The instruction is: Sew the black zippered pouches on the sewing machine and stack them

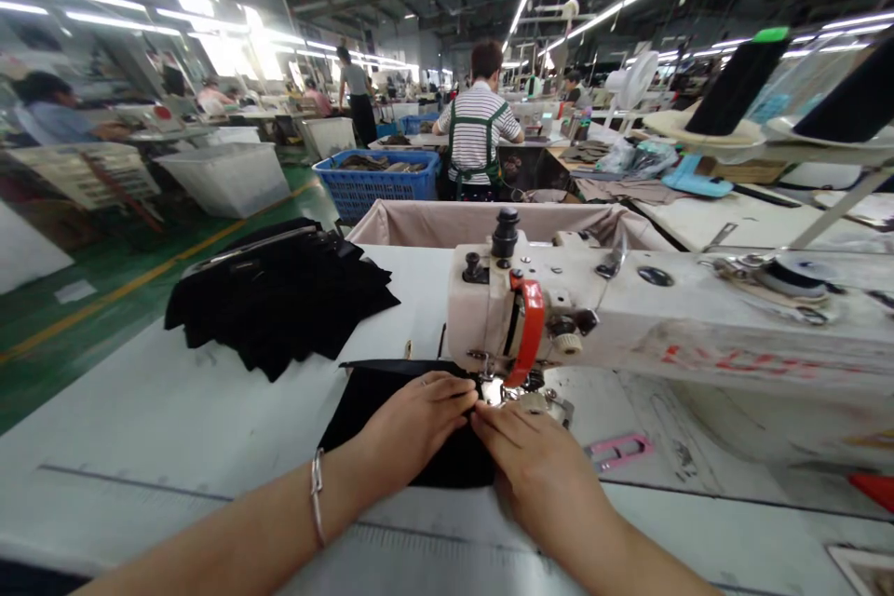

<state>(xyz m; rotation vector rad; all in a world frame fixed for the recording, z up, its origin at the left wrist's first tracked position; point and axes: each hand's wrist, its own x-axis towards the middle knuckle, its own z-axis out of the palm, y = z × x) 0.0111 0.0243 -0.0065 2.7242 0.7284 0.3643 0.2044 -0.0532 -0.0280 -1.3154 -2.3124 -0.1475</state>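
A piece of black fabric (447,466) lies on the white table under both hands, its upper right edge at the lit needle area of a sewing machine (481,307). My left hand (412,419), with a bracelet at the wrist, has its fingers together and its fingertips gripping the fabric just left of the needle. My right hand (537,456) is closed on the fabric's right edge, its fingertips almost meeting the left ones. The thumbs are mostly hidden. An orange-red strip (529,331) on the machine head hangs close above the fingers.
A stack of black fabric pieces (279,298) lies at the table's left. Pink thread snips (620,452) rest right of my right hand. Behind the machine is a cloth-lined bin (433,223). A co-worker (481,126) sits farther ahead, beside a blue basket (377,191).
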